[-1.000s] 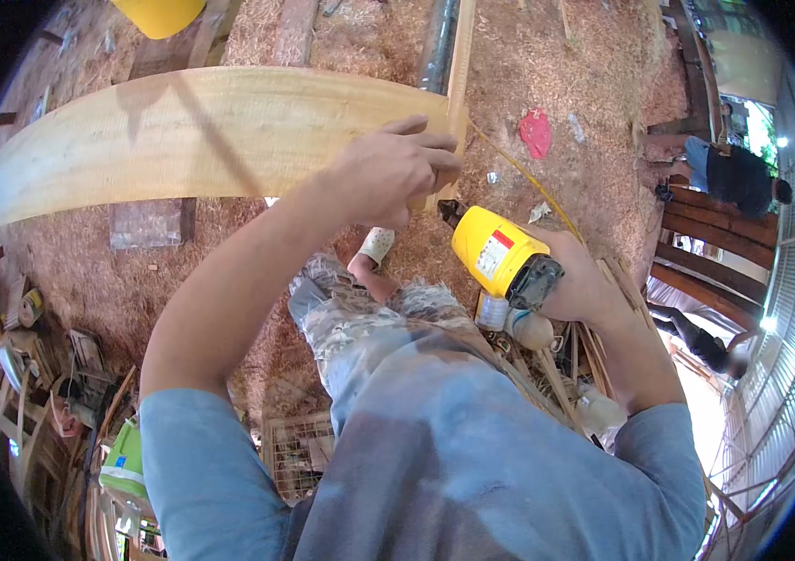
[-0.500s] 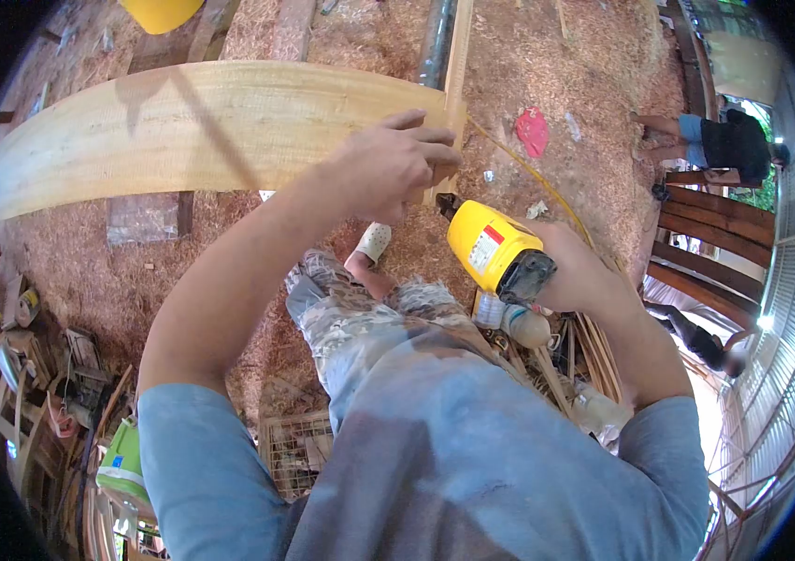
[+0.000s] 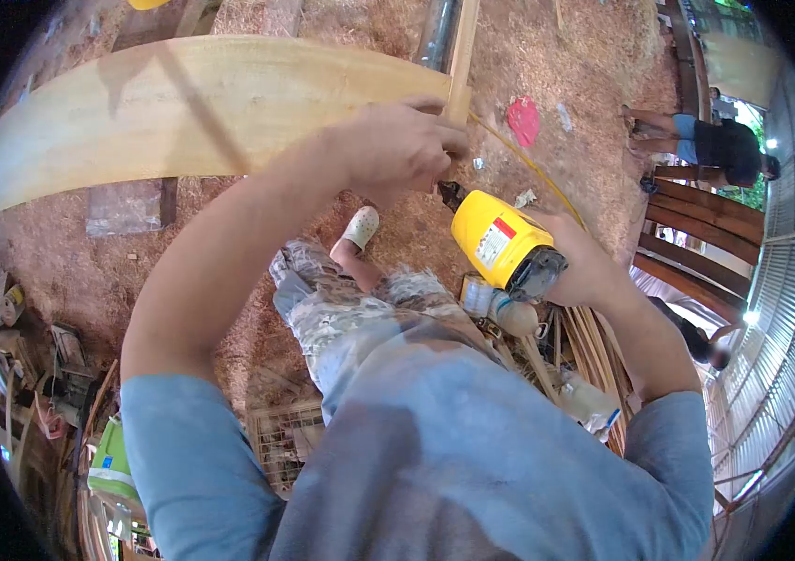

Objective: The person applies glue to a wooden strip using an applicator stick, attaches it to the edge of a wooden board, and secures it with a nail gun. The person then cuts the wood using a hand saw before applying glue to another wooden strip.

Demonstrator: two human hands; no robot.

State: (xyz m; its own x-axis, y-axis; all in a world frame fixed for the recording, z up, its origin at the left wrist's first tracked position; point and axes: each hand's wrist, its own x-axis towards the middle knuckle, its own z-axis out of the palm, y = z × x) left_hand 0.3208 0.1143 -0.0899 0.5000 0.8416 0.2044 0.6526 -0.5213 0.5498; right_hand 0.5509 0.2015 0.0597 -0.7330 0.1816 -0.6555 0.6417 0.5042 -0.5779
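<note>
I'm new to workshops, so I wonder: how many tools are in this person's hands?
1: the yellow power tool in the right hand. The left hand, by the wide plank, may hide others.

Left arm: stretched forward and inward
Left hand: back upward, fingers bent
Right arm: elbow bent, forearm angled inward
Right hand: curled in a grip, partly hidden

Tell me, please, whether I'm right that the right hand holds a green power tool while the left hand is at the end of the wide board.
The power tool is mainly yellow, not green, in the head view; the right hand holds it, and the left hand is at the end of the wide board.
</note>
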